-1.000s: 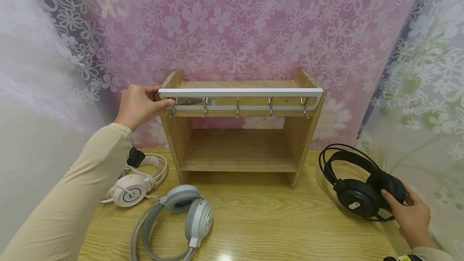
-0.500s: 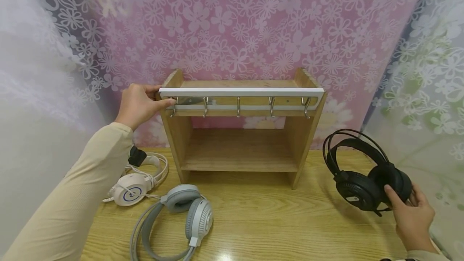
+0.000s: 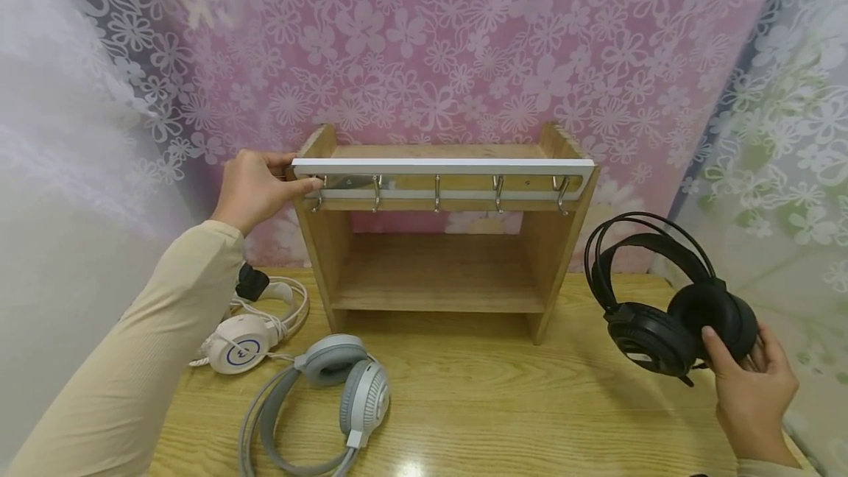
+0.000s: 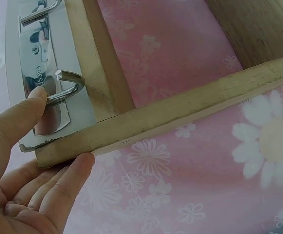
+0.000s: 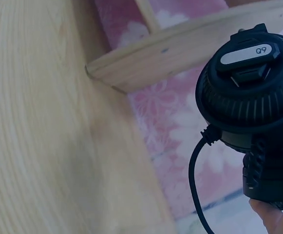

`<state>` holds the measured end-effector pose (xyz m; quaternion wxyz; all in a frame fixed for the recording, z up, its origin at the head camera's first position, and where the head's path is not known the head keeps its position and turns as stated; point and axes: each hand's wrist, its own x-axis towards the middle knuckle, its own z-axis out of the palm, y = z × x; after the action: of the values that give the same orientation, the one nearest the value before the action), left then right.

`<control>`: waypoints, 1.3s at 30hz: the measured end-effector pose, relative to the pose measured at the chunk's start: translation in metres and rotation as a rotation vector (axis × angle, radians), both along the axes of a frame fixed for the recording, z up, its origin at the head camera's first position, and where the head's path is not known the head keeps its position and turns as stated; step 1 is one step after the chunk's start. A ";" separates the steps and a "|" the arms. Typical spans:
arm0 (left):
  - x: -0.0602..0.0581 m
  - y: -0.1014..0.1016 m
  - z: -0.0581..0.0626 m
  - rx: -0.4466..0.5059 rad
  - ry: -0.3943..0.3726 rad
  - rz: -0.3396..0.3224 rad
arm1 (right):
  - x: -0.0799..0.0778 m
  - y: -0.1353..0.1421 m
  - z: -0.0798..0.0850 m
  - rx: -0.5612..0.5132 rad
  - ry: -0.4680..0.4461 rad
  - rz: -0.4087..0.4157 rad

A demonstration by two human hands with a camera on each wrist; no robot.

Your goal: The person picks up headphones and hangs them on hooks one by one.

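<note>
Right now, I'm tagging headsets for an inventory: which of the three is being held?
The black headset, gripped by the right hand. The grey headset and the white headset both lie on the table, neither in a hand.

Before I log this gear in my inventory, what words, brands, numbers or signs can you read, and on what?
"Q9": white label on the black headphones.
"CR": pink floral backdrop, upper left; fainter lettering beside it is unclear.
"G": same backdrop, upper right; letters after it too blurred.
Metal hook strip: stamped characters, too blurred to read surely.
White headphones: mark in blue ring, too small.
</note>
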<state>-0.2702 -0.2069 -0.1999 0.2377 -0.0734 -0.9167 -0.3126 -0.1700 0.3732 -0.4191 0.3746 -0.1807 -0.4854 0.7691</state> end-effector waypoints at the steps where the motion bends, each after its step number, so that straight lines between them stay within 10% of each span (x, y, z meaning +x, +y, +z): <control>1: 0.000 0.000 0.000 -0.004 0.001 0.001 | 0.000 -0.002 0.002 -0.002 0.032 0.006; 18: -0.003 0.000 0.000 -0.017 0.016 -0.023 | 0.013 -0.038 0.028 0.021 0.409 0.059; 39: -0.001 -0.001 0.001 -0.027 0.016 -0.018 | 0.013 -0.085 0.040 -0.002 0.640 -0.020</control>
<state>-0.2713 -0.2077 -0.1986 0.2411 -0.0873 -0.9183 -0.3016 -0.1568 0.2881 -0.3788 0.5158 0.0653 -0.3402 0.7835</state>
